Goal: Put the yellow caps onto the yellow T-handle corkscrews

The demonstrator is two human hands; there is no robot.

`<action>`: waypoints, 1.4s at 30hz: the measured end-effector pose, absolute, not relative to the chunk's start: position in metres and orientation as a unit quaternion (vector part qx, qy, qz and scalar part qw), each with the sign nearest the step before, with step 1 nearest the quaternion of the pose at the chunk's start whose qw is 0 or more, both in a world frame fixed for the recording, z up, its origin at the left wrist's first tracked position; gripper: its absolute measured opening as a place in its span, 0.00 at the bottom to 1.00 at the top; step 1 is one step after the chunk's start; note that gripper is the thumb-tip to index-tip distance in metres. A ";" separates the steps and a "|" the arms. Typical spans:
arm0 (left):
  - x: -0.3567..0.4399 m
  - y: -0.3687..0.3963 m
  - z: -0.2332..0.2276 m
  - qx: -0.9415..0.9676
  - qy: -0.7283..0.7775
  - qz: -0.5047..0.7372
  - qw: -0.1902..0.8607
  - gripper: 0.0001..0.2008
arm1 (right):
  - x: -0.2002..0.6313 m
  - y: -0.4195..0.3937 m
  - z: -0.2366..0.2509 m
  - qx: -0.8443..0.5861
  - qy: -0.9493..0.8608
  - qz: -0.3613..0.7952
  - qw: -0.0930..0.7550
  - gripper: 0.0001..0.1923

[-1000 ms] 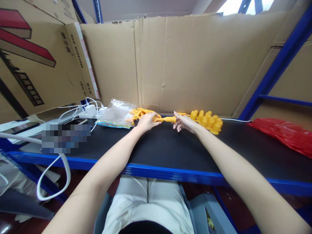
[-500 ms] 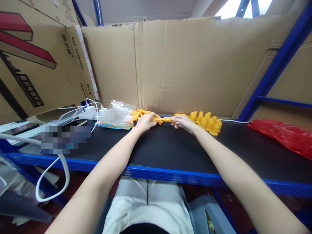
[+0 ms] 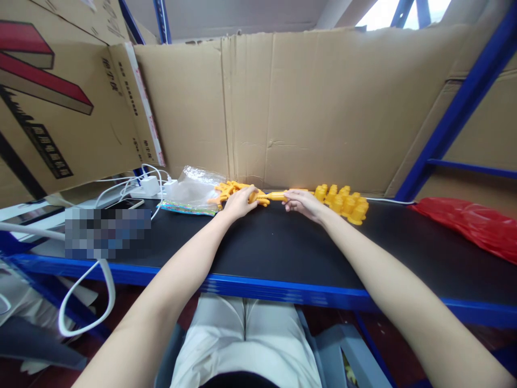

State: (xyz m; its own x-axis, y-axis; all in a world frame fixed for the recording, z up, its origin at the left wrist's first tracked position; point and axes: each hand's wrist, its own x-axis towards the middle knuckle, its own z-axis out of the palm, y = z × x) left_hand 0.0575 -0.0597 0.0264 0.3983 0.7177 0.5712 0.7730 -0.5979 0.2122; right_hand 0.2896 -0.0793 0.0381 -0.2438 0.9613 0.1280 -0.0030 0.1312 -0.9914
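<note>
Both my arms reach far across the black shelf top (image 3: 283, 242). My left hand (image 3: 239, 202) is closed around one end of a thin orange plastic rod (image 3: 276, 196), right beside a pile of orange branched pieces (image 3: 228, 189). My right hand (image 3: 301, 203) pinches the rod's other end with its fingertips. Just right of that hand stands a cluster of yellow peg-like plastic parts (image 3: 343, 201) against the cardboard wall.
A clear plastic bag (image 3: 194, 187) lies left of the orange pile. White chargers and cables (image 3: 147, 185) and a phone (image 3: 126, 203) sit at the far left. A red plastic bag (image 3: 472, 226) lies at the right. Cardboard (image 3: 307, 108) walls the back; a blue rail (image 3: 283, 288) edges the front.
The rod and both hands have slid slightly left and farther back, toward the orange pile. My right hand's fingers have drawn in closer on the rod's end.
</note>
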 end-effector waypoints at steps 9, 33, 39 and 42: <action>0.058 -0.052 0.018 -0.853 -0.415 -0.313 0.052 0.13 | 0.336 -0.058 0.054 -0.475 -0.564 0.239 0.632 0.19; 0.055 -0.044 0.007 -0.869 -0.437 -0.230 0.030 0.19 | 0.312 -0.037 0.000 -0.558 -0.767 -0.307 0.075 0.16; 0.056 -0.048 0.006 -0.866 -0.453 -0.213 0.009 0.19 | 0.319 -0.039 -0.002 -0.583 -0.764 -0.245 0.126 0.16; 0.056 -0.049 0.008 -0.871 -0.454 -0.189 0.003 0.21 | 0.326 -0.040 0.000 -0.590 -0.757 -0.232 0.156 0.18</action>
